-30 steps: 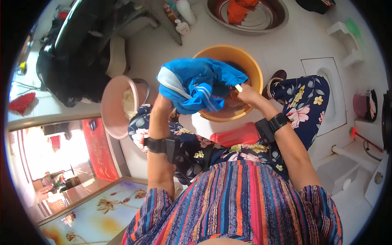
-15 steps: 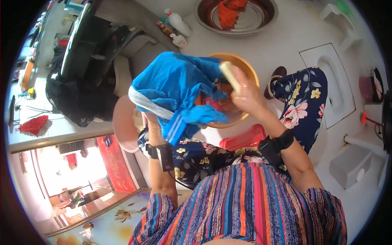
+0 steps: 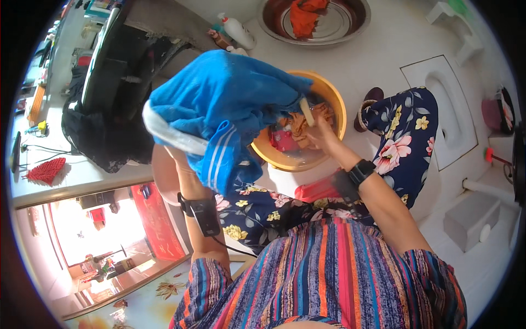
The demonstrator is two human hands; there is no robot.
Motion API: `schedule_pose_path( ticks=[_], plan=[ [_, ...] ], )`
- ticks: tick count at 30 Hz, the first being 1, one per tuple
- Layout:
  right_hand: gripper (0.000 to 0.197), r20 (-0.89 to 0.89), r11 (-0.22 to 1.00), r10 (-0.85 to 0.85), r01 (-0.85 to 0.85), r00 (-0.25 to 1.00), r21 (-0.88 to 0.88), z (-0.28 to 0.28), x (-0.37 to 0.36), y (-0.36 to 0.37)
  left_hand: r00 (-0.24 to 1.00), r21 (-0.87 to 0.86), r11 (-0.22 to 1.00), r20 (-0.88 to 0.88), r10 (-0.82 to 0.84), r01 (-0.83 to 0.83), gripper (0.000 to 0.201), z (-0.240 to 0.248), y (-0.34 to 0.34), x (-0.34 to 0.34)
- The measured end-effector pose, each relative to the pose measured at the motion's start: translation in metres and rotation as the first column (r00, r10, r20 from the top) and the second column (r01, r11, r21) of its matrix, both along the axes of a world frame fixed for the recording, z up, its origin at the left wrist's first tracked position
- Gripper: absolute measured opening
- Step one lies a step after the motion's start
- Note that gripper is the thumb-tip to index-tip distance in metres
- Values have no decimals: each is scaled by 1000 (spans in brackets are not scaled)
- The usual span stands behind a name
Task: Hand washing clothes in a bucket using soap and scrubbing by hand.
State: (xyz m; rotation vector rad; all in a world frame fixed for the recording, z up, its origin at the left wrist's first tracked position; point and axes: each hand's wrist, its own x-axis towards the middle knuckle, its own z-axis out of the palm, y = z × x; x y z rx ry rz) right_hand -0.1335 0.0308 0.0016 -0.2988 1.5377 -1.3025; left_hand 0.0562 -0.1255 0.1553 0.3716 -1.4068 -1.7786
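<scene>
A wet blue garment [image 3: 230, 90] with a pale band and white-striped trim is held up over the left side of a yellow basin [image 3: 341, 104]. My left hand [image 3: 176, 159] bears it from beneath; the cloth covers most of its fingers. Over the basin, my right hand [image 3: 325, 136] is closed on a pale bar of soap [image 3: 307, 112], close to the garment's right edge. Inside the basin, orange-brown patterned cloth [image 3: 304, 126] and a pink-red piece [image 3: 282, 140] lie in water.
A metal basin [image 3: 350, 33] with an orange-red cloth [image 3: 307, 16] stands at the far side. Bottles [image 3: 238, 33] are grouped left of it. A pink bucket [image 3: 165, 175] stands behind my left forearm. A squat toilet [image 3: 449, 120] is set in the floor at right.
My left hand has carried the blue garment left and slightly up, exposing more of the basin. My right hand with the soap has moved a little lower, over the basin.
</scene>
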Motion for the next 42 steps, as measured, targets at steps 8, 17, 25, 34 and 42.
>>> schedule_pose_path(
  ticks=[8, 17, 25, 34, 42],
  plan=[
    [66, -783, 943, 157, -327, 601, -62, 64, 37, -41, 998, 450, 892, -66, -18, 45, 47, -142, -4, -39],
    [70, -890, 959, 253, -218, 380, 179, 46, 3, -68, 852, 633, 572, -358, -382, 522, 31, -117, 1, -51],
    [61, -757, 921, 68, -332, 650, -202, -33, 6, -47, 957, 748, 604, -272, -97, 274, 39, -79, 28, -58],
    [78, -890, 924, 151, -382, 431, -28, 76, 47, -30, 941, -201, 977, 338, 3, 69, 40, -102, 20, -46],
    [58, -636, 705, 244, -584, 732, -402, 11, -17, -74, 932, 68, 980, 303, -200, 188, 15, -96, -6, -54]
  ],
)
